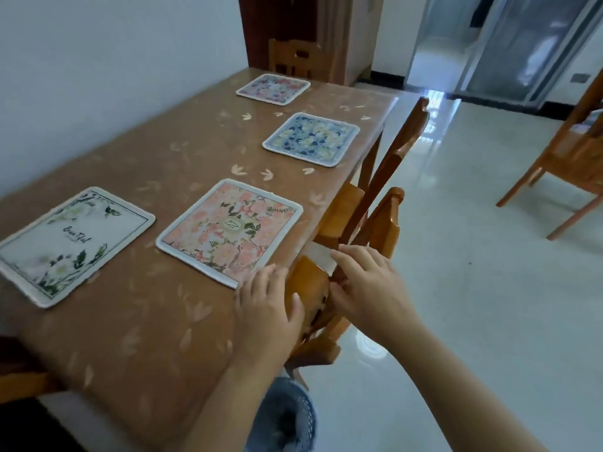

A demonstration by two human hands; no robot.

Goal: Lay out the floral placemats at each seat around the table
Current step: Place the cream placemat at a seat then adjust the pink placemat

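I am looking down at a long brown table (156, 321) covered in a leaf-print cloth, set against a white wall. Four floral placemats lie flat on it. The pink placemat (230, 231) sits nearest the table's right edge, close to my hands. The white and green placemat (73, 244) lies to its left. The blue placemat (311, 139) lies further along the right edge, and the multicoloured placemat (273, 88) lies at the table's far end.

My left hand (266, 308) rests open, palm down, on the table's right edge, fingertips touching the pink placemat's corner, thumb against a wooden chair (380, 223) tucked under that edge. My right hand (365, 288) lies with fingers spread over the chair's top rail, gripping nothing that I can make out.
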